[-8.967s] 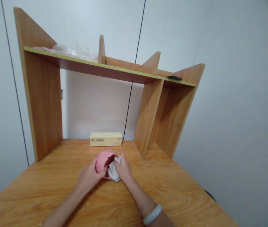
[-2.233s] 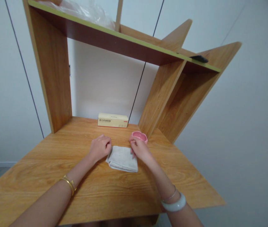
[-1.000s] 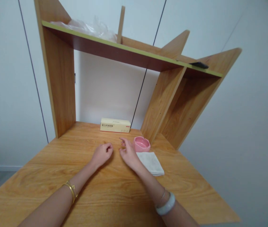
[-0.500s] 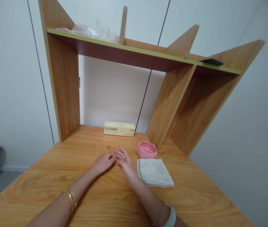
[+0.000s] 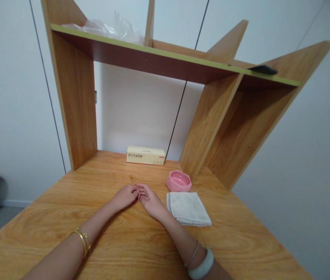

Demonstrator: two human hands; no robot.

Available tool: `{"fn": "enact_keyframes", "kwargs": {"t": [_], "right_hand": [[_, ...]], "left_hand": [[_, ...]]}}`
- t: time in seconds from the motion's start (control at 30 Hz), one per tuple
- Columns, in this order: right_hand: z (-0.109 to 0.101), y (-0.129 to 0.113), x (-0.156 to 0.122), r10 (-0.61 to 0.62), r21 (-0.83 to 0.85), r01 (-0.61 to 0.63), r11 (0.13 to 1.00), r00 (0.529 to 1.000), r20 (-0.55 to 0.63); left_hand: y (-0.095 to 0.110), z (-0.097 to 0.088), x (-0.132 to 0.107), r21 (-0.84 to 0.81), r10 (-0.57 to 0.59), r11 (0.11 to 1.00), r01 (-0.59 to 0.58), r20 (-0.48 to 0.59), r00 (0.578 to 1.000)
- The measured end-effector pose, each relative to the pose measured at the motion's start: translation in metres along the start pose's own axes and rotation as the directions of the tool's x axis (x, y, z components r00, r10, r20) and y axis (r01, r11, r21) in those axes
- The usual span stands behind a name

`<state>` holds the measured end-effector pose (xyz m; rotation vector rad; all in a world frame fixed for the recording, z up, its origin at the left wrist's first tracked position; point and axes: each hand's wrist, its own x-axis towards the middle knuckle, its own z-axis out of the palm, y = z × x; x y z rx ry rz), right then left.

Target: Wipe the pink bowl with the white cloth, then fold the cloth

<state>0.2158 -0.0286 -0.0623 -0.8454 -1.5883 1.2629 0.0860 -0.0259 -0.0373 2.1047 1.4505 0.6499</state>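
Note:
My left hand (image 5: 126, 195) rests low over the wooden desk (image 5: 118, 241) with its fingers curled closed. Its fingertips meet those of my right hand (image 5: 151, 200), and whether anything small sits between them is hidden. The right hand is turned partly palm up, fingers loosely bent and a little apart, with nothing visible in the palm. Just right of it lies a folded pale grey cloth (image 5: 188, 209). Behind the cloth stands a pink angular bowl (image 5: 178, 181), resembling an ashtray. Neither hand touches the cloth or the bowl.
A cream-coloured long box (image 5: 145, 156) stands at the back of the desk. Wooden side panels (image 5: 75, 105) and a divider (image 5: 211, 120) carry a shelf (image 5: 150, 64) overhead. On the shelf are clear plastic film (image 5: 112, 30) and a flat dark object (image 5: 263, 69).
My right hand's fingers, spread and raised before, have folded down against the left hand. Both hands have shifted slightly left in view. The camera view has shifted slightly.

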Motion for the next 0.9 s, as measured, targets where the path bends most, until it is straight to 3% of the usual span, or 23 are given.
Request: {"fn": "enact_keyframes", "kwargs": {"t": [0.27, 0.9], "right_hand": [[-0.011, 0.004, 0.011, 0.140, 0.129, -0.140, 0.982, 0.990, 0.012], [-0.010, -0.003, 0.007, 0.196, 0.172, -0.189, 0.967, 0.980, -0.021]], "left_hand": [[0.005, -0.002, -0.004, 0.026, 0.013, 1.000, -0.013, 0.012, 1.000], [0.005, -0.001, -0.004, 0.056, 0.005, 0.998, -0.006, 0.025, 1.000]]}}
